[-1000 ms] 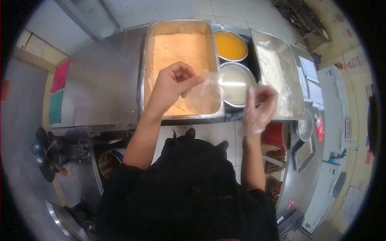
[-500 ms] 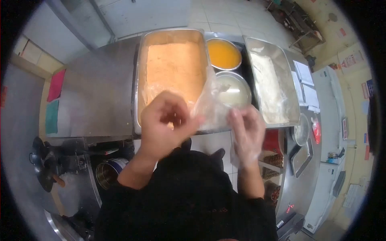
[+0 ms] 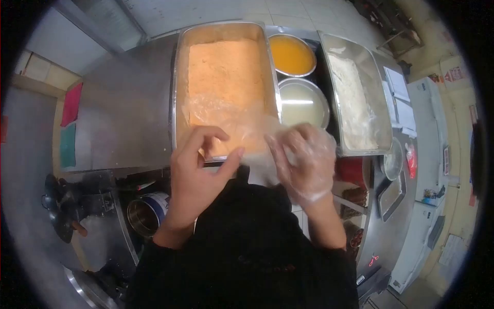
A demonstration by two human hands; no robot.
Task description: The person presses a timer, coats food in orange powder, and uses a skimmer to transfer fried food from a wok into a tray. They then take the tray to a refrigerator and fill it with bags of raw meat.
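Note:
My right hand (image 3: 304, 162) wears a thin clear disposable glove. Its fingers are curled, and a filmy piece of clear plastic (image 3: 261, 135) hangs from them toward the left; the shape of that plastic is blurred. My left hand (image 3: 198, 177) is bare, with thumb and fingers apart in a curve and nothing between them. Both hands hover at the near end of a deep steel tray (image 3: 179, 62) that holds an orange crumb-like layer (image 3: 226, 67). More clear plastic (image 3: 211, 108) lies over the near part of that layer.
Right of the tray stand a bowl of orange-yellow liquid (image 3: 292, 54) and a bowl of pale liquid (image 3: 303, 103). Beyond them is a steel tray of white powder (image 3: 355, 98). Papers (image 3: 399, 98), a baking tray (image 3: 389, 200) and red scissors (image 3: 374, 260) lie along the right counter.
My right hand has moved left and turned, its fingers now more curled. The left thumb and fingers are spread wider. The plastic between the hands is less stretched out.

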